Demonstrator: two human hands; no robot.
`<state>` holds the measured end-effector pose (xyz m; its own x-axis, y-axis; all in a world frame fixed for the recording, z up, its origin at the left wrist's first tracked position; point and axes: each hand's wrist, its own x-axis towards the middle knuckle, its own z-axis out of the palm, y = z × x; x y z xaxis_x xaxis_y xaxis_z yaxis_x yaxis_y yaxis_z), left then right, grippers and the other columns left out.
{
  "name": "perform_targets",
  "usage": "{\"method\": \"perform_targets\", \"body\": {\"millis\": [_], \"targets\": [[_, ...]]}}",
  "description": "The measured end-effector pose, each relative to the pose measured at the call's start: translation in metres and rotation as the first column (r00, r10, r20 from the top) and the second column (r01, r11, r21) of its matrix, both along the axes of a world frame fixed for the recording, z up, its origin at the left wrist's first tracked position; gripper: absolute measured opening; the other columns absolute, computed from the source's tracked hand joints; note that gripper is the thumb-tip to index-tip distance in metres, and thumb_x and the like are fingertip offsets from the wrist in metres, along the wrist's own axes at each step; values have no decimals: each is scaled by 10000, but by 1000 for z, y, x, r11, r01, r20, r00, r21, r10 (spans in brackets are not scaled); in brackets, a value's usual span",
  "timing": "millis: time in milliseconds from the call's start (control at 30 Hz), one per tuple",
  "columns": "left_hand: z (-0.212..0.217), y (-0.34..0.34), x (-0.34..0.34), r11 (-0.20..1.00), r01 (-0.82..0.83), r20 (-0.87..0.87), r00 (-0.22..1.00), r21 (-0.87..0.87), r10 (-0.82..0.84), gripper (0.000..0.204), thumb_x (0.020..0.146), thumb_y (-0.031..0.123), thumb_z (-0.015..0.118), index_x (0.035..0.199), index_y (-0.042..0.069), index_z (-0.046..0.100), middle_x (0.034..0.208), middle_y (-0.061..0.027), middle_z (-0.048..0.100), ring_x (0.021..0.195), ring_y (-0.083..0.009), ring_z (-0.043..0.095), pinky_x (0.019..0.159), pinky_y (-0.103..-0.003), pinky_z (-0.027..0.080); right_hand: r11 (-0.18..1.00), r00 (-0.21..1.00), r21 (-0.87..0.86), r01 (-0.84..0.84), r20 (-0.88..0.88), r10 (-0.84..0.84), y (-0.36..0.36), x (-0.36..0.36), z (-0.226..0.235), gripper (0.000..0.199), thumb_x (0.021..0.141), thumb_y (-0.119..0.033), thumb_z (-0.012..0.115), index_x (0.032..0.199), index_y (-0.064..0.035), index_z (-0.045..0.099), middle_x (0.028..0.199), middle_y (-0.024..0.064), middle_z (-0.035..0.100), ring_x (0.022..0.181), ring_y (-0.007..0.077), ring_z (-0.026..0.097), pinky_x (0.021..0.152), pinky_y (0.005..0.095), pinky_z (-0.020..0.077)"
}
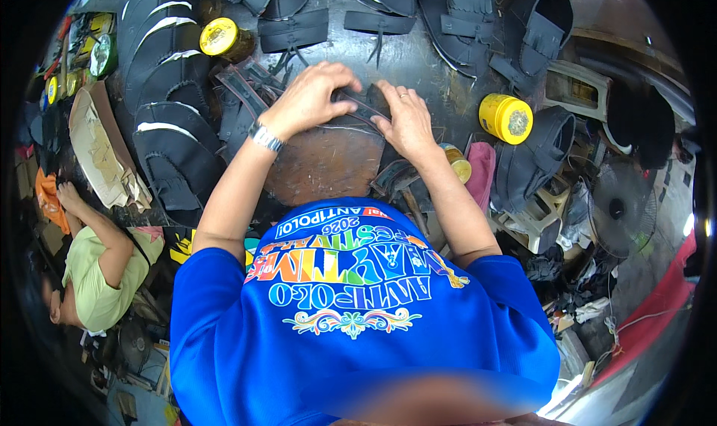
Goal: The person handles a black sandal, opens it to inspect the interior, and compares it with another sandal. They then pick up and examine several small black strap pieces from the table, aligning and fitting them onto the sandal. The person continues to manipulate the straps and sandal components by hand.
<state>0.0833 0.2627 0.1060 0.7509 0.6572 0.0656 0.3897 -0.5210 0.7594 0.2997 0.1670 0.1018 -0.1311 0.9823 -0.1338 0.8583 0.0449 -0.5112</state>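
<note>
A thin black strap (361,107) with a reddish edge runs between my two hands, above the worktable. My left hand (317,96), with a metal watch on the wrist, curls its thumb and fingers around the strap's left part. At its other end my right hand (407,121), wearing a ring, pinches the strap between thumb and fingers; the exact contact is partly hidden. Just below lies a worn brown wooden board (323,164) at the table's near edge. More dark straps with reddish edges (243,90) lie beside my left wrist.
Rows of black shoe uppers (168,146) line the table's left and far sides. Yellow-lidded jars stand at far left (219,37) and right (506,119). A pink cloth (482,164) lies by my right forearm. Another person in light green (112,269) works at left.
</note>
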Motion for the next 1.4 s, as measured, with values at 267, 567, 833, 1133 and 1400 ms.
{"method": "perform_targets", "body": {"millis": [267, 567, 833, 1133, 1400], "targets": [[-20, -51, 5, 976, -214, -169, 964, -29, 207, 244, 835, 199, 754, 1038, 64, 739, 1082, -106, 601, 1043, -299, 571, 941, -404, 456, 953, 875, -212, 218, -389, -287, -11, -13, -8, 621, 786, 81, 654, 1358, -104, 498, 884, 110, 568, 753, 272, 610, 727, 377, 510], [-5, -43, 19, 501, -271, 62, 832, -822, 552, 362, 979, 378, 641, 1040, 40, 754, 898, -74, 711, 839, -158, 664, 741, -285, 512, 850, 954, 526, 45, -276, 120, -3, -23, 19, 540, 682, 78, 693, 1198, -72, 631, 907, 88, 651, 843, 290, 602, 769, 400, 467], [-13, -46, 19, 247, -56, 147, 668, -967, 729, 185, 957, 106, 678, 1120, 42, 619, 905, -28, 684, 763, -99, 674, 672, -217, 552, 942, 862, 309, 129, -505, 48, -10, -25, 19, 808, 677, -122, 876, 1383, -54, 487, 1198, 128, 601, 1122, 270, 587, 957, 384, 469], [-19, -47, 29, 326, -51, 251, 531, -944, 809, 168, 939, 72, 692, 1061, 92, 578, 912, -8, 668, 851, -120, 691, 779, -266, 575, 883, -54, -453, 124, -892, -449, 0, -10, 12, 745, 880, -44, 708, 1504, -78, 302, 1168, 163, 574, 937, 227, 683, 762, 327, 596], [-3, -37, 54, 250, 186, 311, 537, -950, 784, 129, 975, 177, 666, 1041, 68, 642, 1043, -91, 718, 996, -175, 682, 912, -342, 532, 838, 136, -297, 458, -908, -396, 33, 39, 32, 574, 853, 95, 660, 1377, -3, 447, 800, 21, 553, 698, 166, 667, 649, 273, 553]]}}
